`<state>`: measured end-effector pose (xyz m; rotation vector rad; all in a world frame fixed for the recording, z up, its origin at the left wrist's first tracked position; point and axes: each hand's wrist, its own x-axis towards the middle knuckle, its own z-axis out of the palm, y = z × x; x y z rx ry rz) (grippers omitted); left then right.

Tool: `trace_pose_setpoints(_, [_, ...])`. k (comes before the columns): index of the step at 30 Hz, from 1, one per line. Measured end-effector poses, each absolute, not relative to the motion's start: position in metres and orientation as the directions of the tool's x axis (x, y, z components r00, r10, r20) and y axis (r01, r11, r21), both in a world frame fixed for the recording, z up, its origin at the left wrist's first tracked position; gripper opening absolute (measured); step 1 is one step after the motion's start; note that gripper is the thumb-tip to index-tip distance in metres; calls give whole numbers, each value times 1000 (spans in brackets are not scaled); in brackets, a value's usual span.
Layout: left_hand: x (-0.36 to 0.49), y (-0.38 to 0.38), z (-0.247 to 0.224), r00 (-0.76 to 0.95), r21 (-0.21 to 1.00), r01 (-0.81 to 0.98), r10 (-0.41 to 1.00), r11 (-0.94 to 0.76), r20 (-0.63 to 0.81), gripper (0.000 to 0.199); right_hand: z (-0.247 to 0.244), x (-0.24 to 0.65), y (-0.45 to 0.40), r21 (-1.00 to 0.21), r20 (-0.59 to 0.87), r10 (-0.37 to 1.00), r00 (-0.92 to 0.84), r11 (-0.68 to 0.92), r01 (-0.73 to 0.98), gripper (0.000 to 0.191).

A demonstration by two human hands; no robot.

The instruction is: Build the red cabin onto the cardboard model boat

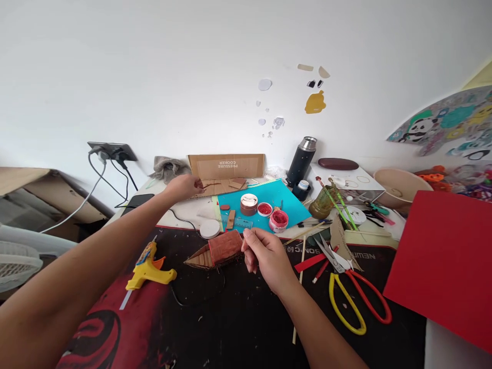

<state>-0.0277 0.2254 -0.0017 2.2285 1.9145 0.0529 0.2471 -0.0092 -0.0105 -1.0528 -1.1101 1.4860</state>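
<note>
My left hand (182, 187) reaches to the back of the table, over a flat cardboard piece (211, 188). Its fingertips are pinched, with a thin brown strip (212, 184) sticking out from them. On the black mat sits a small cardboard boat (199, 257) with a red-brown painted cover (226, 246). My right hand (265, 256) is at the boat's right end, thumb and fingers closed together. Whatever those fingers hold, if anything, is hidden.
A yellow glue gun (149, 269) lies left, scissors (342, 277) right. Behind the boat, open paint jars (279, 220) stand on a blue sheet (265, 192). A black flask (302, 161), a brush jar (322, 202) and a red sheet (442, 256) are further right.
</note>
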Motion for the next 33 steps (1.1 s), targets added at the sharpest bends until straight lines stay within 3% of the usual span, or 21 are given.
trace_pose_setpoints(3, [-20, 234, -8, 184, 135, 977, 970, -164, -157, 38, -10, 246, -10, -976, -109, 977, -185, -141, -169, 58])
trace_pose_setpoints(15, [-27, 278, -11, 221, 106, 972, 968, -209, -120, 29, -10, 243, -12, -964, -151, 957, -247, -198, -176, 57])
trace_pose_setpoints(24, [-13, 301, -32, 205, 48, 979, 960, -200, -190, 39, -8, 246, -12, -962, -211, 943, -259, -247, -117, 52])
trace_pose_setpoints(29, [-16, 302, -31, 192, 84, 980, 964, -179, -185, 38, -8, 245, -14, -962, -228, 929, -293, -261, -77, 50])
trace_pose_setpoints(33, [-28, 297, -25, 170, 166, 975, 980, -151, -104, 25, -9, 244, -14, -966, -226, 930, -289, -251, -52, 49])
